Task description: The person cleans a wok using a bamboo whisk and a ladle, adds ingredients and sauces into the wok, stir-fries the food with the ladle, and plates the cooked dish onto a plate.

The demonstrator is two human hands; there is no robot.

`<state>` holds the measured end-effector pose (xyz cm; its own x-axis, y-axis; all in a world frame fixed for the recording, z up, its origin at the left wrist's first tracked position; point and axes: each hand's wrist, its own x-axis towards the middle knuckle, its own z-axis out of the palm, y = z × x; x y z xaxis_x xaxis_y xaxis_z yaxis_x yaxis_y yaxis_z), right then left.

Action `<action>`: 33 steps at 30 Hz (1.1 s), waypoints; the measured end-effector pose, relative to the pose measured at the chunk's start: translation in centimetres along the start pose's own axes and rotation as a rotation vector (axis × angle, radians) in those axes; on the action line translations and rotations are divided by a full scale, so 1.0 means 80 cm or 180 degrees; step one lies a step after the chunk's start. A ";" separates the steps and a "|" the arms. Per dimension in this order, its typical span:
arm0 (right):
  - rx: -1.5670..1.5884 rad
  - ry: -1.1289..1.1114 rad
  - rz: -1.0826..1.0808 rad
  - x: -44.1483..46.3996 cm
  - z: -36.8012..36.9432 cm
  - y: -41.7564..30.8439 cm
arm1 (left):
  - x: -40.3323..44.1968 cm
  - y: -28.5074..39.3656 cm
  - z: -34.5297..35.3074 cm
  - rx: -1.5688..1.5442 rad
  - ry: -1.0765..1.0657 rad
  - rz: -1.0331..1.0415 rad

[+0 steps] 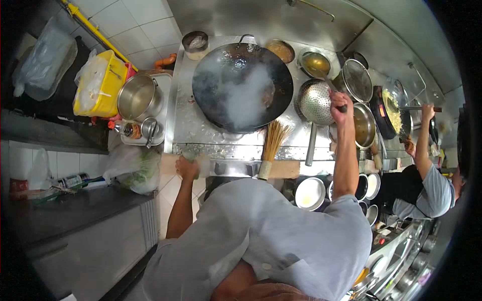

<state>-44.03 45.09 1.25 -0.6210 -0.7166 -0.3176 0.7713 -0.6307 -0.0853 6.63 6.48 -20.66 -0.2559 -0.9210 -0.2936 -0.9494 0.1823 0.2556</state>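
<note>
My right hand (pixel 343 106) is wrapped round the handle of a ladle (pixel 328 83). The ladle slants up and left to a bowl of yellow oil (pixel 316 61), passing over a perforated strainer (pixel 316 100). My left hand (pixel 187 168) is closed at the stove's front edge, with a pale, blurred shape beside it that I cannot make out. A large black wok (pixel 211 95) sits between and beyond my hands, smoke or steam rising over it. A bamboo brush (pixel 273 143) stands at the wok's near right side.
A steel pot (pixel 139 98) and a small metal cup (pixel 150 129) stand on a tray at left, near a yellow tub (pixel 100 85). White bowls (pixel 310 194) are at the front right. Farther right, another person (pixel 427 185) works over a second wok (pixel 387 113).
</note>
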 end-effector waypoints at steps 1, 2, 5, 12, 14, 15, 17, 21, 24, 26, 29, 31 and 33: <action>-0.0072 -0.0035 0.0006 -0.020 0.014 0.011 | 0.001 0.001 -0.003 -0.0005 -0.0008 -0.0009; -0.0136 -0.0039 0.0003 -0.044 0.037 0.033 | 0.002 0.005 -0.010 -0.0082 -0.0189 -0.0065; -0.0300 -0.0357 -0.0003 -0.110 0.085 0.094 | 0.011 -0.003 -0.010 -0.0179 -0.0385 -0.0090; -0.1279 0.0123 -0.0040 -0.200 0.114 0.246 | 0.002 -0.009 -0.021 -0.0283 0.1534 0.1637; -0.1676 0.0367 -0.0032 -0.200 0.102 0.296 | -0.024 0.032 -0.061 -0.1509 0.0485 0.1658; -0.1882 0.0485 -0.0038 -0.196 0.103 0.323 | -0.037 0.066 -0.090 -0.2712 -0.0566 0.1579; -0.1706 0.0262 0.0063 -0.173 0.066 0.359 | -0.076 0.120 -0.151 -0.3440 -0.2163 0.1555; -0.2319 0.0384 0.0122 -0.137 -0.018 0.406 | -0.143 0.200 -0.205 -0.4261 -0.4404 0.0712; -0.2669 0.0313 0.0470 -0.126 -0.056 0.415 | -0.141 0.221 -0.165 -0.4375 -0.4790 -0.0344; -0.3026 0.0600 -0.0220 -0.120 -0.103 0.402 | -0.129 0.224 -0.157 -0.4290 -0.4785 -0.0468; -0.6997 0.1853 -0.0862 -0.121 -0.180 0.394 | -0.117 0.219 -0.153 -0.4375 -0.4960 -0.0699; -0.6957 0.2147 -0.0545 -0.116 -0.242 0.400 | -0.117 0.218 -0.170 -0.4505 -0.4641 -0.0500; -0.6734 0.2096 -0.0147 -0.120 -0.269 0.400 | -0.107 0.205 -0.174 -0.4785 -0.4746 -0.0665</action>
<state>-10.37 38.18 -18.71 -0.8674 -0.2566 -0.4263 0.0243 0.8339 -0.5514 -4.21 12.58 -1.09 -0.8269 0.1481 -0.5426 -0.3362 -0.9035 0.2657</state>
